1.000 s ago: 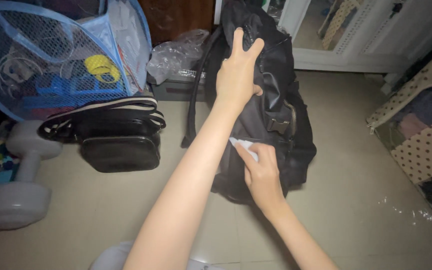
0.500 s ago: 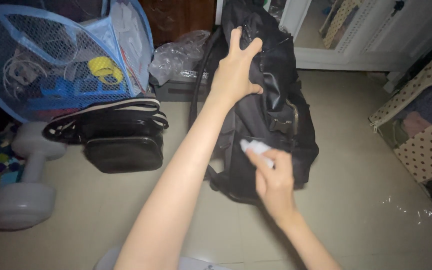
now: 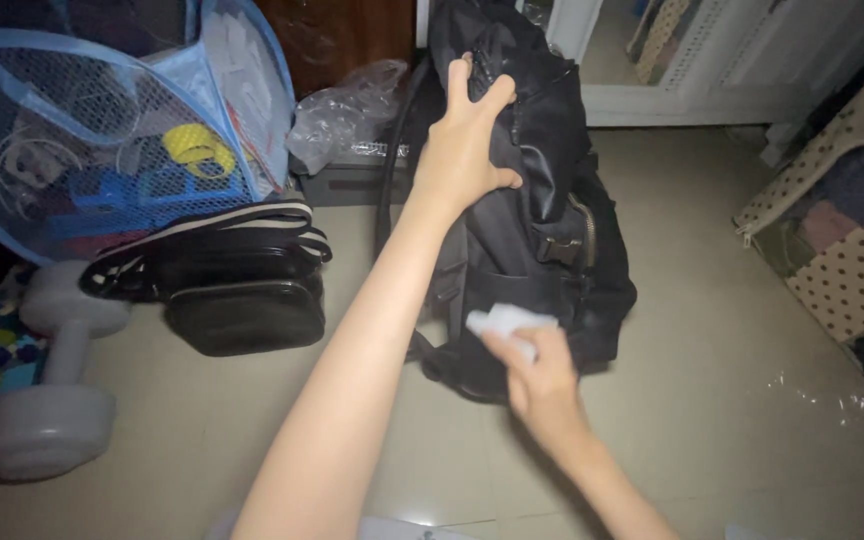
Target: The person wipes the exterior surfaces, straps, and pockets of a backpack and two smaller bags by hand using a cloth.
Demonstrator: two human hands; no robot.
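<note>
black backpack upright, left hand gripping top; right hand pinching white wipe on lower front. brace firmly, wipe evenly.

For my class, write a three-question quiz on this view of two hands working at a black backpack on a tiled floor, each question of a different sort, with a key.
1. True or false: the left hand grips the upper part of the upright black fabric backpack.
2. What does the right hand hold? A) a white crumpled wipe B) a yellow ring C) a metal key
3. Which thing lies on the floor to the left of the small black leather bag with striped straps?

Key
1. True.
2. A: the white crumpled wipe is pressed to the backpack's lower front.
3. The pale grey dumbbell.
</note>
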